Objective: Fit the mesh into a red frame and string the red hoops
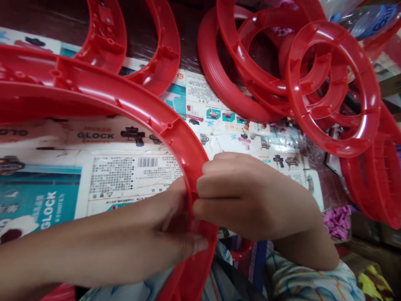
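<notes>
A large red plastic ring (131, 104) with a channel-shaped, ribbed inner side stands tilted in front of me. My left hand (175, 234) grips its lower right part, thumb laid across the channel and fingers hidden behind the rim. With curled fingers, my right hand (241, 192) presses against the same stretch of ring from the right. Whatever its fingertips pinch, if anything, is hidden. Beneath the ring lie flattened printed cardboard sheets (153, 175) marked GLOCK.
Several more red rings (333, 88) pile up at the back right, and curved red pieces (163, 62) lie at the back left. A plastic bottle (369, 25) is at the top right. Pink crinkled material (337, 223) and yellow scraps (374, 284) sit at the lower right.
</notes>
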### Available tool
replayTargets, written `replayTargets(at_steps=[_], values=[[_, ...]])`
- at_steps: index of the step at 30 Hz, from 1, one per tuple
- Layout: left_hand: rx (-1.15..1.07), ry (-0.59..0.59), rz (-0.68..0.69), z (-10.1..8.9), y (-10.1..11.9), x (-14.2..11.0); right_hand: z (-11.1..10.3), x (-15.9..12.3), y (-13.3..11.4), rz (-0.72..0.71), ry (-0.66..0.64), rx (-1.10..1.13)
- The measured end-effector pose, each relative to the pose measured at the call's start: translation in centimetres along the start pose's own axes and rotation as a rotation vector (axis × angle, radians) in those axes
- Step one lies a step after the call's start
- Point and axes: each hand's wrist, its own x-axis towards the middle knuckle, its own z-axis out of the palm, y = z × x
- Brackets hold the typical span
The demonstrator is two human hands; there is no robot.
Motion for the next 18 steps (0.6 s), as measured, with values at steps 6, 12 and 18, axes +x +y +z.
replayTargets(at_steps=[6,12,18], values=[[0.065,-0.074,-0.1,-0.6,0.2,-0.6,0.3,-0.6,-0.2,-0.068,-0.064,-0.106],[-0.022,-0.098,-0.12,-0.3,-0.7,-0.7,0.7,-0.5,0.6,-0.204,-0.106,-0.196],[-0.111,-0.122,-0.162,-0.3,-0.4,-0.5,0.5,-0.3,0.8,-0.234,-0.101,-0.143]])
